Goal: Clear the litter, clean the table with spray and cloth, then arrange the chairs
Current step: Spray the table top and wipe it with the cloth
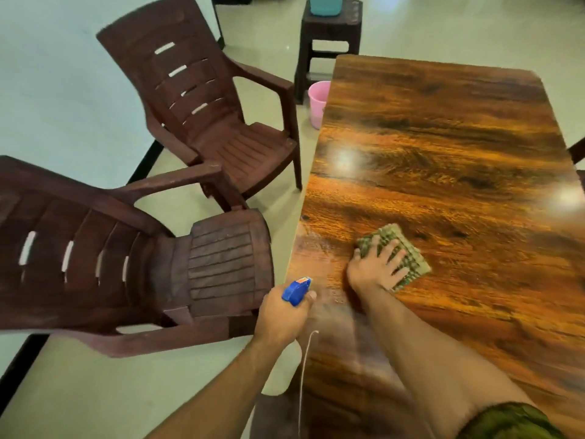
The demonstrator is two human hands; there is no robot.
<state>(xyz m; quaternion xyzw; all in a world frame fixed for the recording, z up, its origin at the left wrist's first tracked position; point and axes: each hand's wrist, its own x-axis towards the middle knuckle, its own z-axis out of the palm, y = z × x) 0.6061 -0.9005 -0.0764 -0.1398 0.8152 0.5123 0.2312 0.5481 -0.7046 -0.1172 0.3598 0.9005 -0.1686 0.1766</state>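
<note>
A glossy wooden table (443,147) fills the right half of the view. My right hand (376,267) presses flat on a folded green cloth (411,258) near the table's left edge, fingers spread over it. My left hand (281,315) grips a spray bottle with a blue nozzle (296,291) just off the table's left edge, nozzle aimed toward the tabletop. Only the bottle's head shows. Two brown plastic chairs stand left of the table: one near (133,264), one farther back (202,115), both angled away from it.
A pink bucket (318,103) sits on the floor by the table's far left corner. Behind it stands a dark stool (330,36) with a teal tub (326,4) on top. A thin white cord (304,375) hangs below my left hand.
</note>
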